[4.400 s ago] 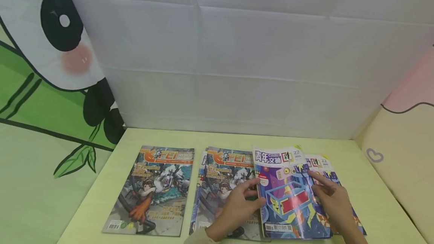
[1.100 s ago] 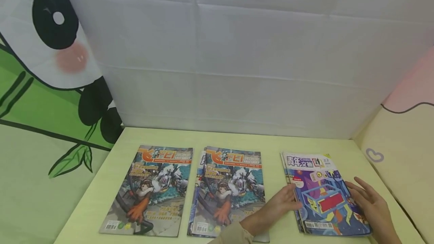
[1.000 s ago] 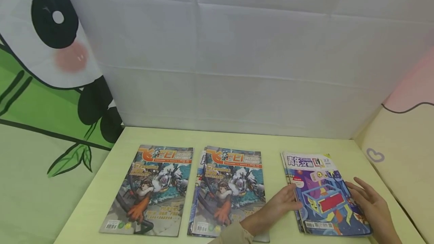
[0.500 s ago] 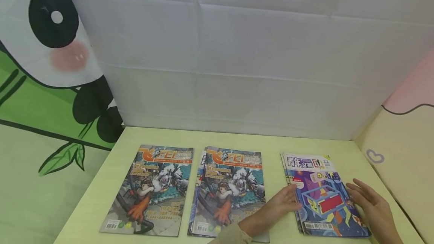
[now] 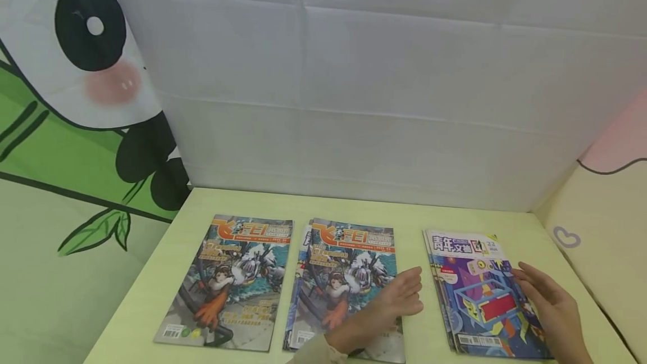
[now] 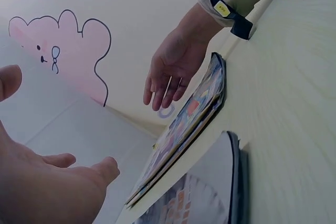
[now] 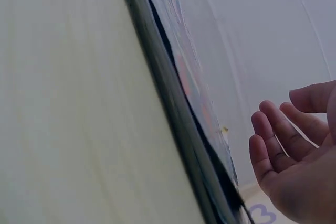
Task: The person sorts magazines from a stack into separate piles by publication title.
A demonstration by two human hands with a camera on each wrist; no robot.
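A stack of purple magazines [image 5: 480, 296] lies at the right of the table, its layers slightly offset at the left edge. My right hand [image 5: 553, 310] hovers along the stack's right side, fingers loosely bent, holding nothing; the right wrist view shows a gap between it and the pages. My left hand [image 5: 391, 305] is off the stack, above the right edge of the middle pile, with nothing in its relaxed fingers. That middle pile is topped by a grey-and-teal comic magazine [image 5: 349, 274], purple covers peeking out at its left. A matching comic magazine [image 5: 229, 280] lies at the left.
The pale yellow table [image 5: 126, 319] meets a white cloth backdrop [image 5: 354, 100] behind the magazines. A panda-printed panel [image 5: 101, 184] stands on the left, and a cream panel [image 5: 601, 251] with a small heart borders the right.
Earlier, both hands held a purple magazine near the middle pile; it now tops the right stack. In the last half second, my left hand has withdrawn leftward from the stack.
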